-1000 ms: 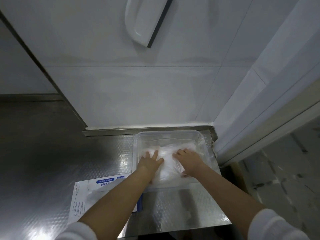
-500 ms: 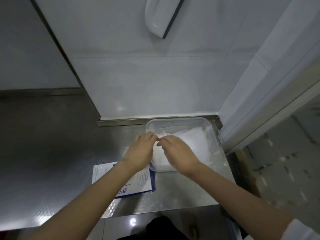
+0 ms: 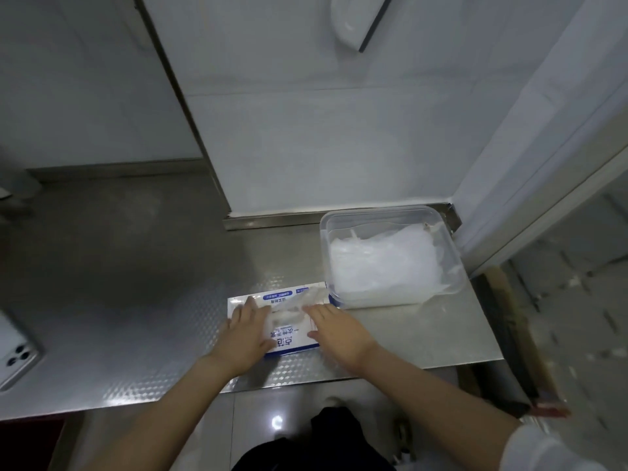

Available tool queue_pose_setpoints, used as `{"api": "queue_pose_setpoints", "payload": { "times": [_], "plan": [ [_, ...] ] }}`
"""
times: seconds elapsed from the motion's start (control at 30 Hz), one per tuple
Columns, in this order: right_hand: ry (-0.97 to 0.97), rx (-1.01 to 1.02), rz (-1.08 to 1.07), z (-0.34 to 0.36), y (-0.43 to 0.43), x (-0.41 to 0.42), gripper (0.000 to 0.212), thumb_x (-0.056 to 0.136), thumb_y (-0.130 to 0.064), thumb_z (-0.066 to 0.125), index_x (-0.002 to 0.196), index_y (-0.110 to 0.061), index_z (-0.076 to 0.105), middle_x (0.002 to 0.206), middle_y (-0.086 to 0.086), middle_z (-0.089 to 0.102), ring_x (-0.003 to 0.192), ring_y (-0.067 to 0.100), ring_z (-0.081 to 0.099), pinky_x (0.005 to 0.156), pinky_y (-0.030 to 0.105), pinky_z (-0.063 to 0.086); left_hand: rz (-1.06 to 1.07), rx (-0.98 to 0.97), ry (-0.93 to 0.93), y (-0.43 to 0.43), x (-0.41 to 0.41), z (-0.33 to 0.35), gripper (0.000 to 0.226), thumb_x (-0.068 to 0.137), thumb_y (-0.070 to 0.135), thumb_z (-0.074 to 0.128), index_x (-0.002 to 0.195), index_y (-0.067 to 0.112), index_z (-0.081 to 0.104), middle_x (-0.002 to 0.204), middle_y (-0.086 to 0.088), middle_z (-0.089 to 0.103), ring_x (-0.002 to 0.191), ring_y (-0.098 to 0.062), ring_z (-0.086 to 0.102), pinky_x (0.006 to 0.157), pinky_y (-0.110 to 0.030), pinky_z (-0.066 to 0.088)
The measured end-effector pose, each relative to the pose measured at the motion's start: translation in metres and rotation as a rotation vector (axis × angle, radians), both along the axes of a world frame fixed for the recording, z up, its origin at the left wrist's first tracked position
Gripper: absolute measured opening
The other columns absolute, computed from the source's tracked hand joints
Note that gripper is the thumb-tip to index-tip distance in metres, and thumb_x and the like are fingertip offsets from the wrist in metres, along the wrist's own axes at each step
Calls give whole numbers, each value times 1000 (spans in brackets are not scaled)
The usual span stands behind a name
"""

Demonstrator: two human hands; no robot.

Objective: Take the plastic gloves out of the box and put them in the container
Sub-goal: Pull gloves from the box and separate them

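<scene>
The flat white and blue glove box (image 3: 289,338) lies on the steel counter, just left of the clear plastic container (image 3: 452,263). A heap of white plastic gloves (image 3: 380,263) fills the container. My left hand (image 3: 246,334) rests flat on the box's left part, fingers straight. My right hand (image 3: 334,331) lies on the box's right part with fingers stretched out. A thin clear sheet of plastic (image 3: 294,304) shows on the box between the two hands; whether either hand holds it is unclear.
The steel counter (image 3: 136,300) ends at a front edge near my body. A white tiled wall (image 3: 323,130) rises behind the container. A phone (image 3: 15,355) lies at the far left. A white holder (image 3: 353,18) hangs on the wall above.
Both hands have left the container and moved down and left onto the glove box. The view has swung so that the container now sits at the right.
</scene>
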State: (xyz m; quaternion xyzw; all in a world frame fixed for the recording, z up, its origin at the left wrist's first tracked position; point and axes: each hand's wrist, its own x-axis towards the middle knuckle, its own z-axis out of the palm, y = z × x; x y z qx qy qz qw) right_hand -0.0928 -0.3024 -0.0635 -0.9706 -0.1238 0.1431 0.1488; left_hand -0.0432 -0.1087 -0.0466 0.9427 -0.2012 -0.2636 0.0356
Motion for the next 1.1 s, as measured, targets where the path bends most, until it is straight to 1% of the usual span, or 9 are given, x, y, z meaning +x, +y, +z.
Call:
{"api": "queue_pose_setpoints", "payload": {
  "times": [0.13, 0.23, 0.27, 0.33, 0.43, 0.57, 0.73, 0.97, 1.1],
  "plan": [
    [-147, -73, -53, 7, 10, -3, 52, 92, -20, 56, 139, -11, 37, 124, 6, 53, 104, 23, 58, 64, 32, 47, 5, -52, -34, 2, -5, 0, 52, 92, 41, 51, 139, 29, 32, 143, -2, 24, 133, -22, 26, 108, -38, 25],
    [-265, -110, -54, 17, 22, 3, 75, 48, -4, 85, 118, -13, 59, 102, 2, 64, 74, 14, 66, 40, 19, 41, 9, -93, -72, 3, -7, -3, 49, 93, 46, 48, 137, 28, 35, 141, 1, 29, 133, -19, 28, 106, -37, 27],
    [-288, -98, -78, 25, 27, 7, 82, 42, 3, 83, 119, -12, 59, 108, 6, 65, 77, 16, 67, 41, 19, 43, 19, -117, -88, 2, -7, -4, 49, 93, 47, 48, 136, 27, 37, 141, 2, 31, 133, -17, 29, 106, -36, 27],
    [-278, -112, -111, 39, 34, 16, 80, 60, 11, 70, 133, -10, 48, 132, 11, 52, 98, 24, 63, 58, 30, 52, 80, -183, -65, -3, -5, -4, 48, 93, 48, 47, 135, 25, 39, 143, 5, 34, 132, -16, 31, 106, -37, 29],
    [-164, -243, -58, 44, 28, 28, 42, 87, 6, 48, 127, -7, 47, 128, 11, 51, 110, 28, 56, 77, 35, 45, 234, -300, -9, -10, 2, -3, 42, 92, 44, 51, 130, 26, 46, 140, 4, 42, 128, -19, 38, 103, -43, 36],
    [-105, -252, -68, 51, 23, 34, 25, 92, -8, 55, 116, -12, 57, 112, 7, 65, 100, 27, 62, 70, 30, 37, 280, -267, -40, -13, 8, -4, 33, 92, 34, 54, 124, 26, 51, 137, 5, 41, 126, -17, 37, 101, -41, 31],
    [-197, -150, -152, 64, 13, 38, 26, 99, -13, 43, 117, -16, 61, 106, 9, 68, 94, 29, 63, 66, 28, 33, 228, -174, -96, -16, 8, -5, 39, 90, 25, 55, 128, 24, 45, 135, 3, 37, 126, -18, 34, 95, -42, 34],
    [-265, 40, -319, 85, -7, 46, 27, 100, -27, 43, 100, -10, 64, 92, 10, 69, 86, 31, 64, 72, 34, 47, 197, -160, -112, -15, 10, -5, 37, 89, 27, 59, 123, 25, 45, 131, 6, 40, 124, -17, 35, 93, -41, 35],
    [-396, 149, -444, 113, -24, 57, 24, 101, -26, 40, 99, -9, 58, 90, 8, 71, 86, 32, 62, 66, 34, 41, 174, -131, -112, -19, 7, -4, 36, 89, 25, 59, 122, 26, 45, 131, 7, 39, 124, -17, 34, 92, -40, 34]
  ]
}}
